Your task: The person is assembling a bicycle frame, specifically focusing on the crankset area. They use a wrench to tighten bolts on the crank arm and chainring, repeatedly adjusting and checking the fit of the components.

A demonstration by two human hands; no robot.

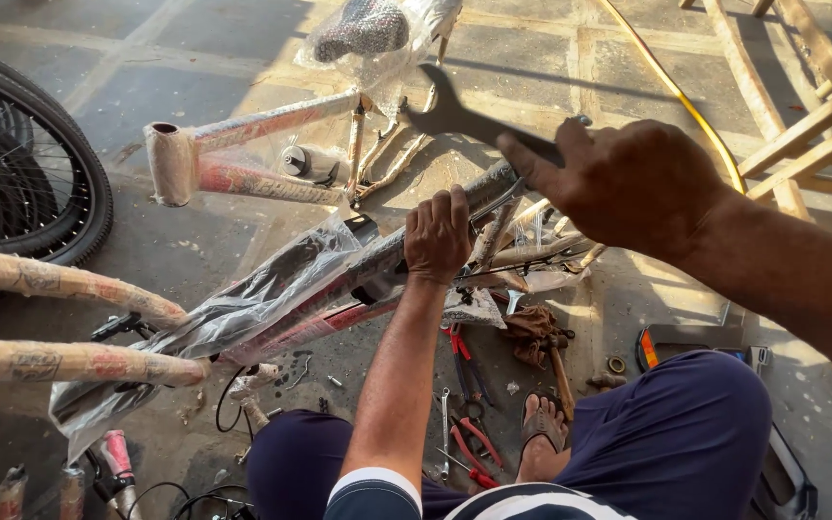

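My left hand (438, 234) grips the tube of a bicycle frame (325, 279) wrapped in clear plastic and paper, lying across the concrete floor in front of my knees. My right hand (623, 183) is raised above it and holds a dark open-ended spanner (459, 117), whose jaw points up and left, clear of the frame. A second wrapped frame (243, 154) with a plastic-covered saddle (363, 29) lies behind.
A bicycle wheel with black tyre (26, 159) stands at the left. Red-handled pliers (464, 356), a small spanner (445, 424) and a hammer (559, 371) lie by my sandalled foot (541, 424). Wooden furniture (811, 106) and a yellow hose (686, 96) are at the right.
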